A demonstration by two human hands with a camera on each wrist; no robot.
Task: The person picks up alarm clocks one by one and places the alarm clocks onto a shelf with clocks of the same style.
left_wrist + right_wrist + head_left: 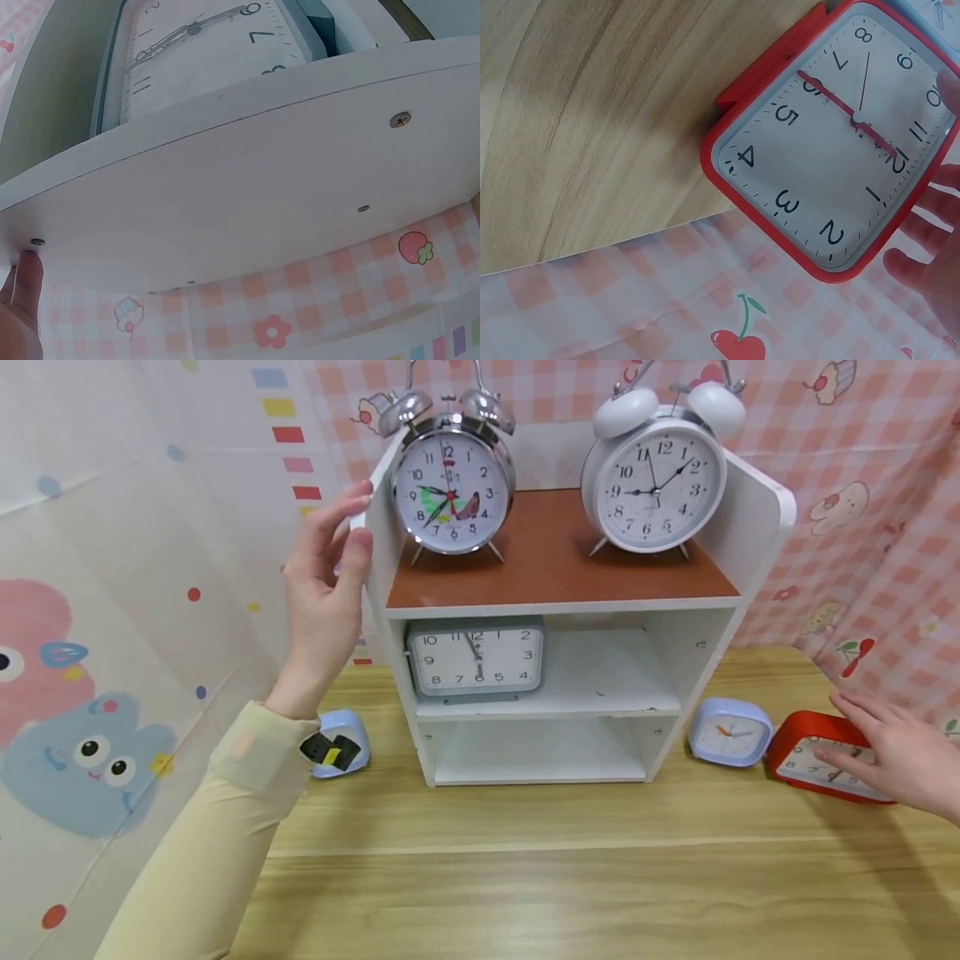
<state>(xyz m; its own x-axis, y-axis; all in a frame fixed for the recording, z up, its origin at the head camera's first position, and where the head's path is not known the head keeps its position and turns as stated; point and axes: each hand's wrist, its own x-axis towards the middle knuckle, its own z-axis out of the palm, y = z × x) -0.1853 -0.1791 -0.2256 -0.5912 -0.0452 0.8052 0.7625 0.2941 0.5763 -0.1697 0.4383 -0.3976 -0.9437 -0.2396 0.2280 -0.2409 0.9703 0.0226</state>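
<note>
My left hand (326, 581) is raised beside the white shelf unit (577, 607), its fingertips at the upper left side panel. In the left wrist view, fingers (28, 281) touch that panel near a screw. At far right, my right hand (900, 756) is around the top of a red square-cornered alarm clock (813, 760), which leans back on the table. Its thumb (949, 91) overlaps the clock face, while the other fingers (926, 225) extend loosely past the top edge. A light blue clock (729, 735) stands just left of the red one.
A silver twin-bell clock (450, 493) and a white one (652, 489) stand on the brown top shelf (555, 577). A grey rectangular clock (480, 660) is on the middle shelf. Another blue clock (352, 735) sits behind my left wrist. Patterned cloth (150, 568) surrounds the wooden table (525, 877).
</note>
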